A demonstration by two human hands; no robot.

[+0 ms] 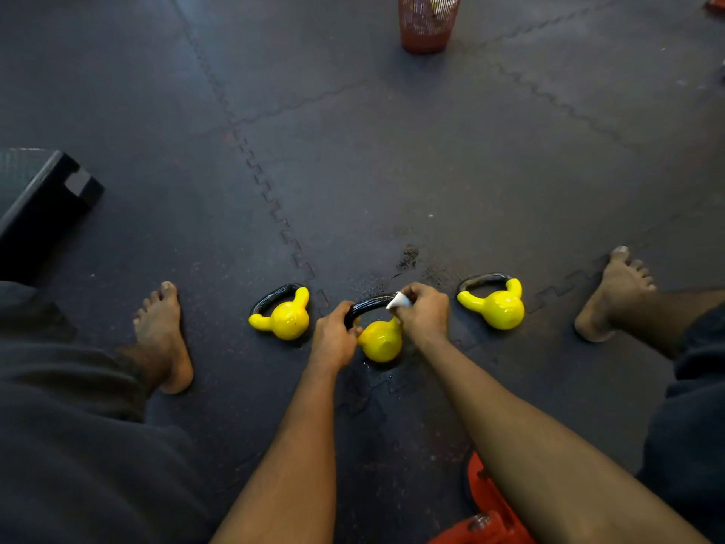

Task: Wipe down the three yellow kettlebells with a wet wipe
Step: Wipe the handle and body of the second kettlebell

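Three yellow kettlebells stood in a row on the rubber floor mat (392, 170): the left kettlebell (284, 318), the middle kettlebell (380, 341) and the right kettlebell (496, 306). The left hand (333, 335) was curled round the middle one's black handle (368, 306), steadying it. The right hand (425, 312) pinched the single wet wipe (398, 301) against that handle's other end. They looked small but heavy and rigid, the glossy coat likely slick when damp, so the handle seemed the surest hold. The wipe looked limp and light.
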